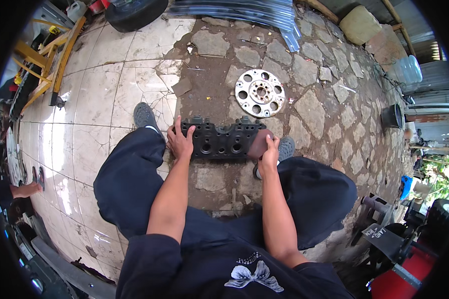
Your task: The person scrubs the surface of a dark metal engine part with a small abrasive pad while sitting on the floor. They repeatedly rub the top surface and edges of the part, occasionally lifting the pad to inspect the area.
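Observation:
A black engine cylinder head (219, 142) with round ports and bolt holes lies crosswise in front of me, between my shoes. My left hand (180, 139) grips its left end, with the thumb on the top face and the fingers along the side. In my right hand (269, 153) is a reddish-brown sheet of sandpaper (257, 144), pinched at its right side and lying over the right end of the cylinder head. My right palm and the underside of the sheet are hidden. Just beyond, a round whitish flywheel (244, 102) with large holes rests flat on the stones.
Cracked white tiles (90, 144) cover the floor at left, and rough paving stones (312, 112) the right. A tyre (134, 15) and corrugated sheets (234, 10) lie at the far side. A yellow frame (65, 60) stands left, a black bucket (392, 116) right. Another person's foot (27, 190) shows at left.

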{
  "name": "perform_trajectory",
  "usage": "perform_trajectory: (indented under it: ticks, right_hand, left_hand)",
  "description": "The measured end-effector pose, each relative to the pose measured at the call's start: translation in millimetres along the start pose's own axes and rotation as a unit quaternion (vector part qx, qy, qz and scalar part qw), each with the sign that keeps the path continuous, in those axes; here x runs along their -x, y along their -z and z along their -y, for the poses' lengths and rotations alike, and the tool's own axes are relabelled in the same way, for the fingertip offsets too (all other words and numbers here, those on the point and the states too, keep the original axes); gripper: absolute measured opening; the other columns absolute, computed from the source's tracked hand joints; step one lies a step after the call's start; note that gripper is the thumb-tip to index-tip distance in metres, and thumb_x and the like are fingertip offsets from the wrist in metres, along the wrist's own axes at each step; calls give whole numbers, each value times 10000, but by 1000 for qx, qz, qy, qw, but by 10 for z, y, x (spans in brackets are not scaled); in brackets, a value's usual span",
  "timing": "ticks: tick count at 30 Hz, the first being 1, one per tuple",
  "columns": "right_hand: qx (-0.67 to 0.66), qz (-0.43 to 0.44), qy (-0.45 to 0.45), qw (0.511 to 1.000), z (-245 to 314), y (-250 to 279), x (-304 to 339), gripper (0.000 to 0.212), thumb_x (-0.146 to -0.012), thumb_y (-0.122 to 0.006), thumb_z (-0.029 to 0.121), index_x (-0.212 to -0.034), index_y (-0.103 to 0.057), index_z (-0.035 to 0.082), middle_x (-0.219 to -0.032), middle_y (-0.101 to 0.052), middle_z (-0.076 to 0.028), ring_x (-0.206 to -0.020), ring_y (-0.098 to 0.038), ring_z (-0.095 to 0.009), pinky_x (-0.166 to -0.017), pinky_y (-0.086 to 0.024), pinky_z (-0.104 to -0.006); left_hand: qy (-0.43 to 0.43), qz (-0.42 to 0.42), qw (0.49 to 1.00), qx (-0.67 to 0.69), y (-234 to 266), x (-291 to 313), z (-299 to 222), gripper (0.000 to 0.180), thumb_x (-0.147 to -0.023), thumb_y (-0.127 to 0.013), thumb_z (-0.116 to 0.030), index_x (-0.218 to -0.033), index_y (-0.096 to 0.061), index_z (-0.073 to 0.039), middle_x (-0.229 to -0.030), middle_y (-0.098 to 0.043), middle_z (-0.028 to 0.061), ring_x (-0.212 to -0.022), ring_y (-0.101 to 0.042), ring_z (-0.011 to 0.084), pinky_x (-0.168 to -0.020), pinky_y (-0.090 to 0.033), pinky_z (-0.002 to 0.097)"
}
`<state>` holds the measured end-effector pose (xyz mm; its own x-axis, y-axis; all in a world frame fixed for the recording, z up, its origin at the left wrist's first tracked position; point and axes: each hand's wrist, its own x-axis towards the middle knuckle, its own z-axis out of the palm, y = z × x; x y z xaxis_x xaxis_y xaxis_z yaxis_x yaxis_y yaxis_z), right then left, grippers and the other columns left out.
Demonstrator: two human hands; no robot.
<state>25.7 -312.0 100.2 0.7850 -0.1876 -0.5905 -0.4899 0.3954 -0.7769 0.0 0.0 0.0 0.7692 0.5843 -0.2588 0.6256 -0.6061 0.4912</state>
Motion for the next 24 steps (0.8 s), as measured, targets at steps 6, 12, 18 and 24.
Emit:
perform_trajectory:
  ticks: [6,12,18,24]
  right_hand:
    - [-142,121,-38,982,231,-195,65,566,-886,-498,98,-1448,-434,82,-1469,-593,-198,-1264,-679,-413,-886,-598,-456]
    - [-108,91,-9,990,206,-268,49,572,-905,-523,104,-1467,-422,59,-1416,-632,-210,-1176,-704,-347,-893,-587,-431]
    - [322,-311,293,845,-532,-111,-546,520,-917,-631,79,-1417,-532,-26,-1364,-612,-233,-1279,-608,-423,-1120,-464,-507]
    - [342,-320,286,836,-870,115,-678,584,-941,-681,140,-1481,-525,-16,-1438,-578,-270,-1346,-554,-467,-1155,-428,-521]
  left_hand:
    - [48,48,997,28,318,-402,-378,938,-858,-782,-724,-1645,-473,-318,-1576,-503,148,-1473,-502,376,-1185,-420,565]
    - [-3,50,998,38,427,-610,-387,804,-809,-844,-691,-1428,-712,-196,-1469,-613,160,-1386,-594,348,-1155,-484,474]
    - [-39,46,996,67,350,-634,-228,822,-764,-880,-684,-1417,-703,-218,-1431,-611,142,-1377,-562,373,-1168,-462,485]
    - [-70,-139,973,169,134,-400,68,847,-787,-931,-569,-1370,-672,-12,-1397,-608,199,-1346,-564,392,-1162,-456,470]
